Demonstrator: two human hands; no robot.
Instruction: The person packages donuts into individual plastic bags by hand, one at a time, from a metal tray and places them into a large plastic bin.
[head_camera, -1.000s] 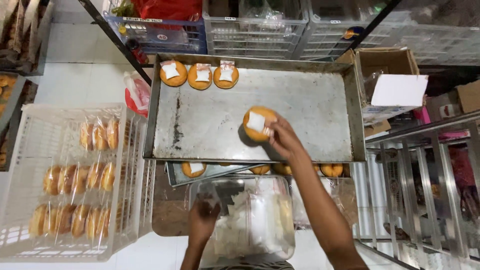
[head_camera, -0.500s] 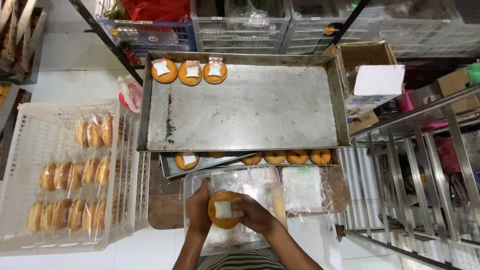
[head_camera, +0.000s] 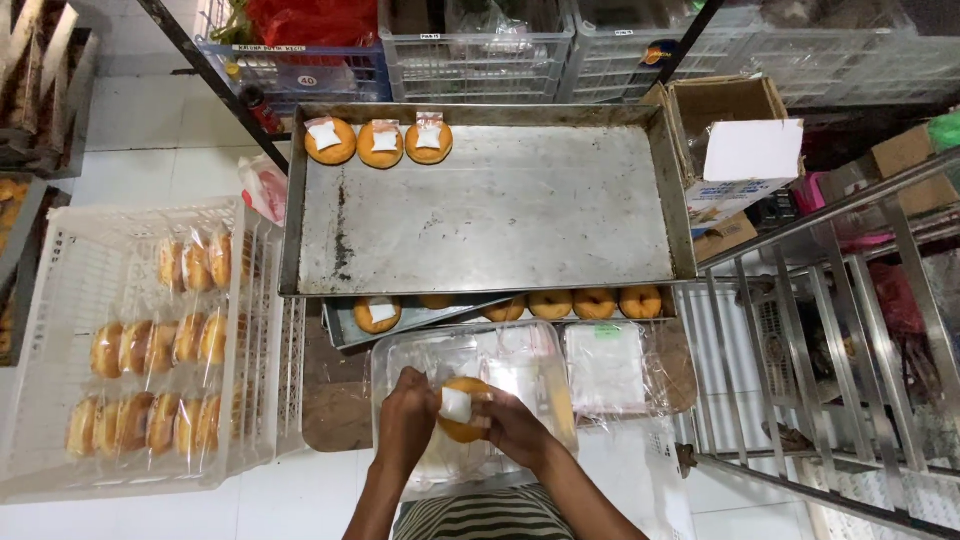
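Observation:
Both of my hands hold one round golden bun (head_camera: 462, 410) with a white paper square on top, low in the middle of the view. My left hand (head_camera: 407, 418) grips its left side and my right hand (head_camera: 512, 425) its right side, above a stack of clear plastic bags (head_camera: 520, 372). A large metal baking tray (head_camera: 500, 215) lies beyond, with three more paper-topped buns (head_camera: 378, 143) in its far left corner. Under it a second tray (head_camera: 345, 325) shows a row of buns (head_camera: 594, 303) along its near edge.
A white plastic crate (head_camera: 60, 300) at left holds rows of bagged buns (head_camera: 150, 345). A pile of flat bags (head_camera: 605, 365) lies right of my hands. A cardboard box (head_camera: 730, 150) and a metal rack (head_camera: 850, 330) stand at right; wire baskets (head_camera: 470, 45) line the back.
My right hand lifted a bun off the big tray and drew it back to my left hand over the bags; both hands now hold it slightly lower.

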